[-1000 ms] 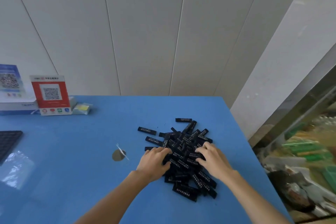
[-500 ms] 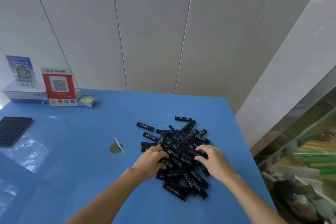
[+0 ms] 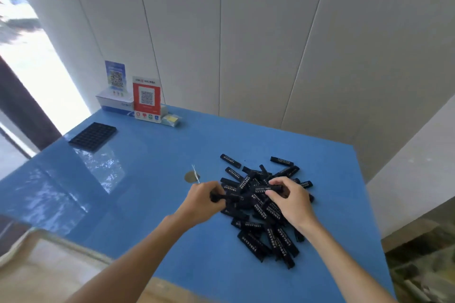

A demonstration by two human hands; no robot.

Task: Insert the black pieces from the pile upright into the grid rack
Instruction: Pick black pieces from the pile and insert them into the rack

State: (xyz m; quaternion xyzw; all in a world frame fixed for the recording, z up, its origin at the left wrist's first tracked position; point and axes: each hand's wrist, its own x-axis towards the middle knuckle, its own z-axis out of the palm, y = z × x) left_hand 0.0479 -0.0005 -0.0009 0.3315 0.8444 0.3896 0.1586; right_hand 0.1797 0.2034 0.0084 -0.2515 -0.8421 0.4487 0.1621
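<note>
Both hands are closed on black pieces at the pile: my left hand [image 3: 203,200] has its fingers curled around one or more black pieces at the left edge of the pile, and my right hand [image 3: 291,200] pinches a black piece [image 3: 267,189] between thumb and fingertips, so the grip on each side is narrow and holding. I cannot tell how many pieces the left hand has. The pile of black pieces [image 3: 264,206] lies flat and crossed over each other on the blue bench [image 3: 152,194], toward its right side. The grid rack [image 3: 93,136] sits far to the left near the back edge of the bench, well apart from the pile. Behind it stand a white box [image 3: 114,103], a blue code card [image 3: 115,76] and a red code card [image 3: 147,98] against the wall. A small round mark [image 3: 192,176] is just left of the pile.
</note>
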